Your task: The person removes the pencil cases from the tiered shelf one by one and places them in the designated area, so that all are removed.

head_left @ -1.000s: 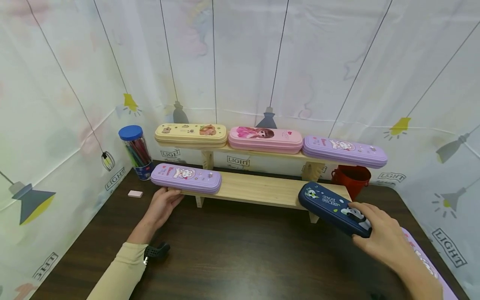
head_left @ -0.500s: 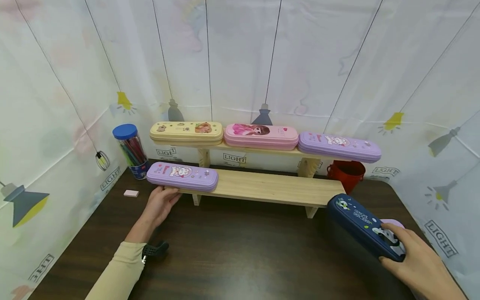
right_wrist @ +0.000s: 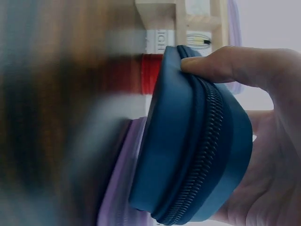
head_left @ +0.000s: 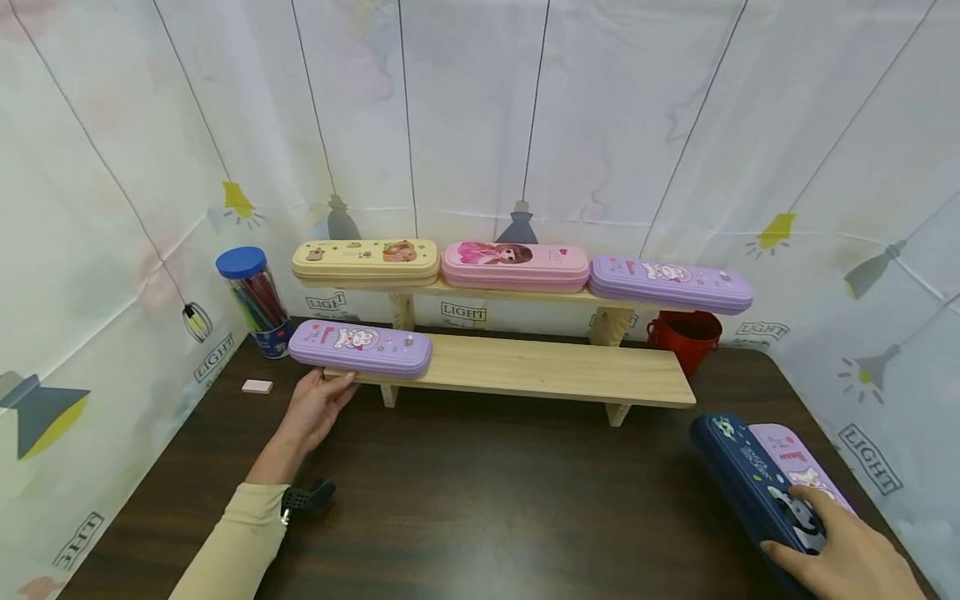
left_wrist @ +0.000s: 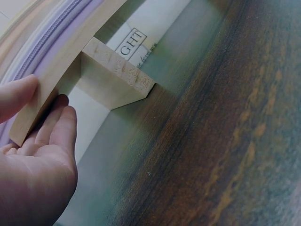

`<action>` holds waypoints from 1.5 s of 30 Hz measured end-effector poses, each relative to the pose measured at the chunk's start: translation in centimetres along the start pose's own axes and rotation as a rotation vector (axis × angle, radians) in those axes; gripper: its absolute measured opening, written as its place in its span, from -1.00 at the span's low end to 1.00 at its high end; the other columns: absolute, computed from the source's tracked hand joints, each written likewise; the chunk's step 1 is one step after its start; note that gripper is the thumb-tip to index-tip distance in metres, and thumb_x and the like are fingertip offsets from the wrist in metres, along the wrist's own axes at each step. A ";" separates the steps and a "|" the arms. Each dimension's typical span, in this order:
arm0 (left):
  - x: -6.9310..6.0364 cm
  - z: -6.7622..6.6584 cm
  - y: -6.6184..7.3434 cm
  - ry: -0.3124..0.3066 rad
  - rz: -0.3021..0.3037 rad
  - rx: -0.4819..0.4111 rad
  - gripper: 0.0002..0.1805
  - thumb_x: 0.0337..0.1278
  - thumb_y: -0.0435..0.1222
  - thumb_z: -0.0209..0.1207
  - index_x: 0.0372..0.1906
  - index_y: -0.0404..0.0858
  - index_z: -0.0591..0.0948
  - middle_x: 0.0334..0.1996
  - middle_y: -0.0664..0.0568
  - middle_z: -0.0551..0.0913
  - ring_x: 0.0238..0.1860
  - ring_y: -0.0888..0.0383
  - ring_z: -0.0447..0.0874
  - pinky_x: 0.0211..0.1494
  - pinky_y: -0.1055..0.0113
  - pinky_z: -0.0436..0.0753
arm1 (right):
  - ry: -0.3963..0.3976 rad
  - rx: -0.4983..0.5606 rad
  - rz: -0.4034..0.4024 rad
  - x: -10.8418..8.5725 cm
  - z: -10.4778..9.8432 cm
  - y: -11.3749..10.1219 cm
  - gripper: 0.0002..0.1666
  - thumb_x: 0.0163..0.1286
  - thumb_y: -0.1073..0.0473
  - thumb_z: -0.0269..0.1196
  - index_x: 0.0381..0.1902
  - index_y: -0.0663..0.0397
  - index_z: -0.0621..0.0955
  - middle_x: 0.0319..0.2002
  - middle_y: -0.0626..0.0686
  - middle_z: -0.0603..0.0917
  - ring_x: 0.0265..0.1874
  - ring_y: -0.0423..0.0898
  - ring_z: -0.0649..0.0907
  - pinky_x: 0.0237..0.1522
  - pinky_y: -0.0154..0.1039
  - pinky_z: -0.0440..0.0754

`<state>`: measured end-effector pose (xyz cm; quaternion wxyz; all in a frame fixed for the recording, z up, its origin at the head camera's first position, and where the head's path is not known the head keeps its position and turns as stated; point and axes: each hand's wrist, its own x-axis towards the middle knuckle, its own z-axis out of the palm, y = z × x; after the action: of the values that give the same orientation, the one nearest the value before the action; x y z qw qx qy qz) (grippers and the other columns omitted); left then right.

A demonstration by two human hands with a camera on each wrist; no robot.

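Right fingers [head_left: 816,502] grip navy case [head_left: 752,486] near one end — left fingers [left_wrist: 61,128] pinch lower shelf [head_left: 540,367] | case at right of surface [head_left: 525,500], beside purple case [head_left: 789,457] | probably light, firm-shelled — best held across its sides

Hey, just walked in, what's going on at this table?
A person's right hand grips a navy pencil case beside a purple case lying on the table. Their left hand grips the left end of the lower shelf, where another purple case rests. Three more cases line the upper shelf.
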<state>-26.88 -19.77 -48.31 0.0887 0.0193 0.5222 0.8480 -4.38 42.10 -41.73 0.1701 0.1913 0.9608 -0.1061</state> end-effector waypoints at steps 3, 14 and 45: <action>0.0 0.0 0.2 0.002 -0.004 0.009 -0.28 0.41 -0.52 0.00 0.54 -0.30 -0.01 0.13 0.17 0.53 0.12 0.39 0.61 0.28 0.45 0.57 | -0.038 -0.013 -0.009 0.3 1.0 0.1 0.36 -0.09 -0.52 0.38 0.29 0.45 0.22 0.00 0.64 0.44 -0.27 0.30 0.57 -0.19 0.37 0.66; 0.0 0.0 0.1 -0.001 -0.015 0.033 -0.28 0.42 -0.50 0.01 0.55 -0.30 -0.01 0.16 0.16 0.50 0.14 0.39 0.60 0.37 0.38 0.49 | -0.028 -0.106 0.065 0.7 2.5 -1.0 0.43 -0.17 -0.61 0.34 0.24 0.51 0.26 0.00 0.72 0.31 -0.28 0.36 0.55 -0.14 0.45 0.61; 0.2 0.1 -0.3 -0.013 0.032 0.026 -0.31 0.41 -0.52 0.00 0.53 -0.34 0.02 0.10 0.19 0.56 0.12 0.38 0.62 0.27 0.45 0.58 | 0.392 -0.105 -0.362 1.6 -2.1 -10.5 -0.19 0.14 -0.13 0.44 0.24 0.23 0.51 0.12 0.47 0.49 0.04 0.45 0.51 -0.12 0.45 0.54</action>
<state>-27.03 -19.51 -48.53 0.0781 0.0346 0.5323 0.8422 -10.63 33.73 -38.96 -0.0313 0.0243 0.9982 -0.0457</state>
